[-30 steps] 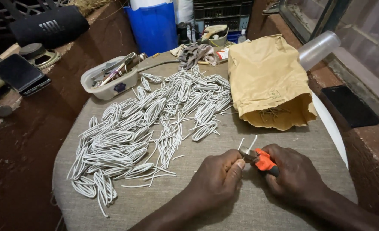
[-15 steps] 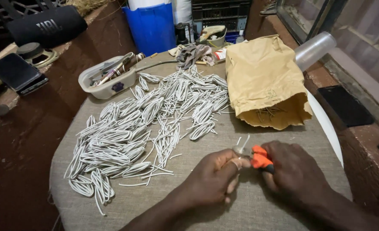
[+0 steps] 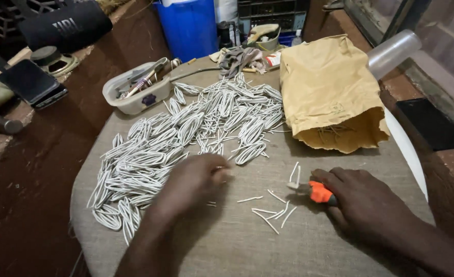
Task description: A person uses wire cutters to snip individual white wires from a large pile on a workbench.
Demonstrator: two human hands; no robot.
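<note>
Over a round bench (image 3: 227, 246) draped in coarse grey cloth, I look down on my two hands at work among cut wire: my left hand (image 3: 193, 179) reaches into the near edge of a sprawling heap of white wire loops (image 3: 186, 133), its fingers curled down over the strands, though I cannot tell whether anything is pinched between them; my right hand (image 3: 365, 197) rests on the cloth, clenched around the orange handle of a small cutting tool (image 3: 314, 192) whose metal nose points left toward a scatter of short white wire offcuts (image 3: 273, 208) lying between the two hands. The loops look light and springy to me, thin insulated wire folded into long ovals, likely to tangle with neighbours if dragged from the middle of the heap; I judge the best hold is a pinch on one rounded end of a single loop at the pile's near fringe, lifting it free. The offcuts are tiny, stiff and easily flicked away, fit only for fingertip pickup. The tool seems solid, best held by its rubbery orange grip. Beyond the heap sit a brown paper bag (image 3: 329, 92), lying open-mouthed toward me, a white plastic tub (image 3: 134, 97) of small tools, and a blue container (image 3: 191, 25); a dark phone (image 3: 32, 82) lies off to the left.
</note>
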